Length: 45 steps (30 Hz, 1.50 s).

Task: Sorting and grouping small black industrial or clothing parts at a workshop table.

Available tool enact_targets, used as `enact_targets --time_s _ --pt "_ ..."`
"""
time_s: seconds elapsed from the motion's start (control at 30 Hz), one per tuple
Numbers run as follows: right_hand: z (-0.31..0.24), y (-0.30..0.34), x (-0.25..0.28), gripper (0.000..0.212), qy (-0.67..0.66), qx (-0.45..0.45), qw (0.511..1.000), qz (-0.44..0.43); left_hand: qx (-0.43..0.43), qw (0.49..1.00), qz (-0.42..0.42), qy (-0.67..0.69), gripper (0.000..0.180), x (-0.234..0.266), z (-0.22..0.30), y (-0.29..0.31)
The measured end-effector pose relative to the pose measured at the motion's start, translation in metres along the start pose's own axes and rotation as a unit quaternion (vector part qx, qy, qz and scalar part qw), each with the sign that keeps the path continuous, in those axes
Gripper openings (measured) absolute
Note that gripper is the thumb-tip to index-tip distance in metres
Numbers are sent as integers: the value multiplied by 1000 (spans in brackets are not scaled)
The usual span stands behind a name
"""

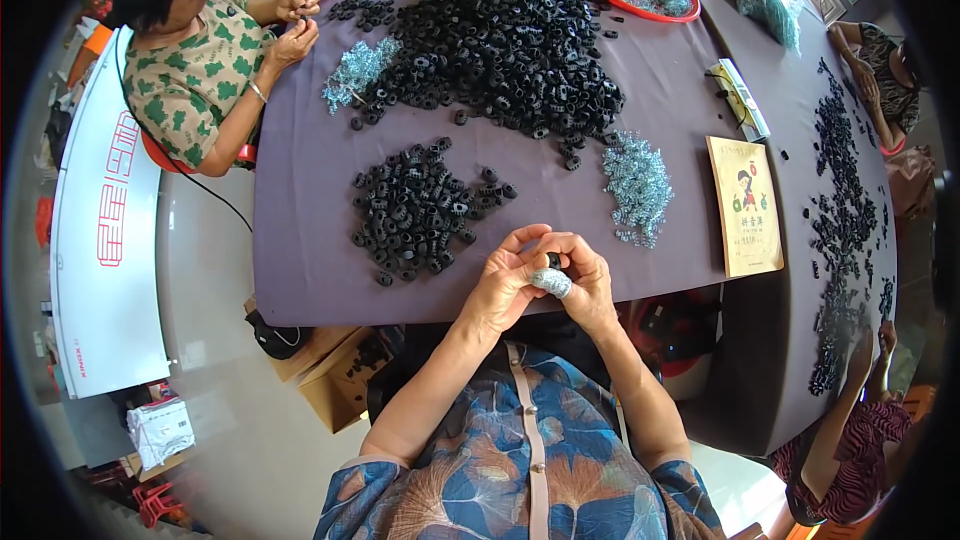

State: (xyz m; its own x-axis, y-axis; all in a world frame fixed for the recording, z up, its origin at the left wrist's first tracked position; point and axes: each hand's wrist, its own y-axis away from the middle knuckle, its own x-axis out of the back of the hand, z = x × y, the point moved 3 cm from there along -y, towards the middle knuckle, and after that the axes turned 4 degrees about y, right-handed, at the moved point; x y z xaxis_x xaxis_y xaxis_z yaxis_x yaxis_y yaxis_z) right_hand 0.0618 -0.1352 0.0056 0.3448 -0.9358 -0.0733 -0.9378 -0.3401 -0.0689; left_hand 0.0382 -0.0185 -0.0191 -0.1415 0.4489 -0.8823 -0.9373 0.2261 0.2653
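At the table's near edge my left hand (pixel 503 288) and my right hand (pixel 587 285) meet, fingers pinched together. Between them shows a small black plastic part (pixel 554 260), mostly hidden by the fingers. A pale grey wrap (pixel 551 283) covers one thumb, seemingly the right. Ahead of my left hand lies a small pile of black ring-like plastic parts (pixel 415 208). Beyond my right hand is a heap of small clear bluish pieces (pixel 638 188). A far larger mound of black parts (pixel 500 40) rises behind both.
A yellow booklet (pixel 745 205) lies at the right, near a narrow box (pixel 740 100). Red trays (pixel 640 12) stand at the back. A co-worker (pixel 200 70) handles something small at the left; others sit at the right. An open cardboard box (pixel 335 380) is under the table edge.
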Motion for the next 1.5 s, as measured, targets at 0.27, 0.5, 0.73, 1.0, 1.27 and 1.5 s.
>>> enact_targets --time_s 0.27,0.5,0.73,1.0,1.27,1.5 --pt "-3 2 -1 19 -58 -46 997 -8 9 1000 -1 -19 47 1 0 2" --pt "2 0 0 24 -63 -29 998 2 2 1000 -4 -13 45 4 -1 0" --pt "-5 0 -1 39 96 69 993 -17 -28 999 10 17 42 -4 -1 2" --pt "-8 1 27 22 133 23 989 62 -13 1000 -13 4 30 -1 0 5" --pt "-41 -48 61 25 598 169 771 140 -17 999 -31 7 29 -3 2 6" --pt "-36 -62 55 8 697 153 696 77 -19 999 -35 19 27 -2 1 7"
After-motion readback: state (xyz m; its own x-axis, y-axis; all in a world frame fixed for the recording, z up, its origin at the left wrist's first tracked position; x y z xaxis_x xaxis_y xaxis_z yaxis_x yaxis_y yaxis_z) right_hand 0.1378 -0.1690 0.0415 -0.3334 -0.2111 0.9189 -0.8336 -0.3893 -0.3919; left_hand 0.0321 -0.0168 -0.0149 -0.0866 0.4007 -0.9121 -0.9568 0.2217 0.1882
